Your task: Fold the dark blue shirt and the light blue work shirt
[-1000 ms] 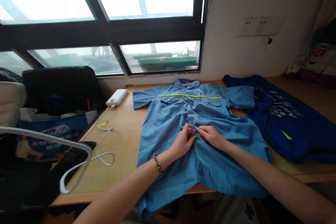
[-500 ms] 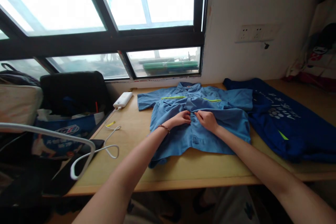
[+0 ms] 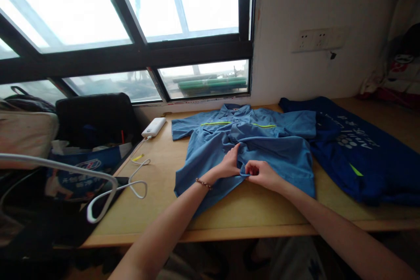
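Sitting at the left of the tabletop (image 3: 155, 188), a white power bank (image 3: 153, 127) leaves room for the blue shirt (image 3: 275, 153), spread collar-away, likely so its front stays reachable. The left hand (image 3: 229, 164) lies on that front, fingers partly extended, any grip hidden, perhaps steadying cloth. The right hand (image 3: 260, 174) is closed in a pinch on the shirt's lower front edge. Beyond, a navy garment (image 3: 364, 162) lies beside the sleeve.
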Demonstrator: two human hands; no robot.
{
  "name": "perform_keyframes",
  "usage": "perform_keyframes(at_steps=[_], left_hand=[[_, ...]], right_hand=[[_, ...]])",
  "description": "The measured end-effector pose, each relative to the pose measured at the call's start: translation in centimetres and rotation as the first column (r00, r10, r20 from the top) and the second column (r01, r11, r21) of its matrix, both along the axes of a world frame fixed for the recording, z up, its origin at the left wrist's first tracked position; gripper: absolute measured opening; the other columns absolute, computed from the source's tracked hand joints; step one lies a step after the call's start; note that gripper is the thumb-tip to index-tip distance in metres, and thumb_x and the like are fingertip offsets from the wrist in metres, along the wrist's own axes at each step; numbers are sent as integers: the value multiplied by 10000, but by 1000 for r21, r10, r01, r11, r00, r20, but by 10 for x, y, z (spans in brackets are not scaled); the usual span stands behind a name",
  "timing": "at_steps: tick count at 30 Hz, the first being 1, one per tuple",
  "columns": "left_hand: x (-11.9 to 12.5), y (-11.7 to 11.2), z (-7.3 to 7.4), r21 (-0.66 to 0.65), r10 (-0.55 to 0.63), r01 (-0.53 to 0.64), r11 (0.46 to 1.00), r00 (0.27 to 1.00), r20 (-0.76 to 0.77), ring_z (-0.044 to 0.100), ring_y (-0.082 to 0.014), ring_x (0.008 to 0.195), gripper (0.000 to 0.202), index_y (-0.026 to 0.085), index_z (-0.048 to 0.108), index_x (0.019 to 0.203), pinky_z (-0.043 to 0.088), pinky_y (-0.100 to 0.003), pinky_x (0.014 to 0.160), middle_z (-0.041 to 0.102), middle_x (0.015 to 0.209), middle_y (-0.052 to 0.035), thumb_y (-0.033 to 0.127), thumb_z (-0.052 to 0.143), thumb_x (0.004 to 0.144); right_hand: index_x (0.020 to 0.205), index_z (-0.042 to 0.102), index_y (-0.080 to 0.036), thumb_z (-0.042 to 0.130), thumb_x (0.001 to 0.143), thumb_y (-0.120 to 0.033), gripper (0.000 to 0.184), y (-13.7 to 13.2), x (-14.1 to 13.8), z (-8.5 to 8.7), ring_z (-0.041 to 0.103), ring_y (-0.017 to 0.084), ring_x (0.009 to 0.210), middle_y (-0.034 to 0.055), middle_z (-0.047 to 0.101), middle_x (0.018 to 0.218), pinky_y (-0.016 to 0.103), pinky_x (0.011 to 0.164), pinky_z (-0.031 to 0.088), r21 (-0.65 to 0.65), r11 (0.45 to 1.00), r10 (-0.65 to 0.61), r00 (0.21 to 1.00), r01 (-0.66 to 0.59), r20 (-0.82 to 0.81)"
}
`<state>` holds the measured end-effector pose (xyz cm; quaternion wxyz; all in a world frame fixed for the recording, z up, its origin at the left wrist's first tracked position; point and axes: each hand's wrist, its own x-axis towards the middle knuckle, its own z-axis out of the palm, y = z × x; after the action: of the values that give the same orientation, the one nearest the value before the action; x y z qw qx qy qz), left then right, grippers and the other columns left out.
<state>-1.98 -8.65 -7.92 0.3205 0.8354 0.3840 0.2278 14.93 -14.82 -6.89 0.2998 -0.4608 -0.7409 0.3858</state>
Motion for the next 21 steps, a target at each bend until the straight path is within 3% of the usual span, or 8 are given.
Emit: perform_keyframes(at_steps=[3,8,12,14,17,19,21], left_hand=[[-1,-9,-2,99,15,-13,995,1000,-20,347,-331,1170,1070,138,158,1351,269,-457,970,344,1290,-176,447,712,490],[4,-14,-9,121,133,-143,982,988,84,445,-284,1086,866,154,239,1312,344,-430,918,441,1209,-157,471,642,614],[6,-18,-8,120,259,-281,952,951,168,528,-218,939,631,160,338,1202,422,-376,828,516,1066,-113,371,622,680],[6,-24,-2,223,242,-271,936,959,150,519,-204,934,445,166,431,1070,425,-357,826,507,1043,-95,307,617,692],[7,-38,9,361,98,-115,925,993,64,513,-181,907,174,178,494,908,434,-321,803,506,968,-66,225,546,749],[10,-50,14,397,39,-61,916,997,64,521,-157,848,136,177,484,922,451,-293,755,494,951,-65,201,485,788],[13,-62,17,445,35,-84,892,992,119,520,-150,847,154,164,459,961,459,-280,730,472,986,-85,205,444,813]], right_hand=[[726,630,-124,693,569,-309,251,6,8,7,429,78,513,-36,509,545,206,490,304,-273,958,43,983,-92,-178],[762,653,-122,680,611,-365,288,13,23,15,501,91,550,3,608,643,210,533,369,-383,922,-82,935,-60,-345],[818,636,-138,643,657,-374,287,24,35,11,540,102,538,15,626,666,225,538,412,-551,832,-240,853,-65,-464],[821,638,-136,634,666,-340,256,29,41,11,577,128,610,32,640,715,251,605,446,-583,807,-280,809,-93,-517],[776,640,-140,619,673,-303,194,33,47,14,593,160,704,39,645,749,269,658,467,-558,828,-321,770,-54,-551],[760,638,-151,603,686,-303,172,33,48,16,592,170,736,34,644,746,271,662,473,-538,843,-339,759,-17,-556],[752,635,-163,593,694,-307,160,32,49,17,590,174,741,26,641,729,268,650,475,-520,854,-340,758,1,-556]])
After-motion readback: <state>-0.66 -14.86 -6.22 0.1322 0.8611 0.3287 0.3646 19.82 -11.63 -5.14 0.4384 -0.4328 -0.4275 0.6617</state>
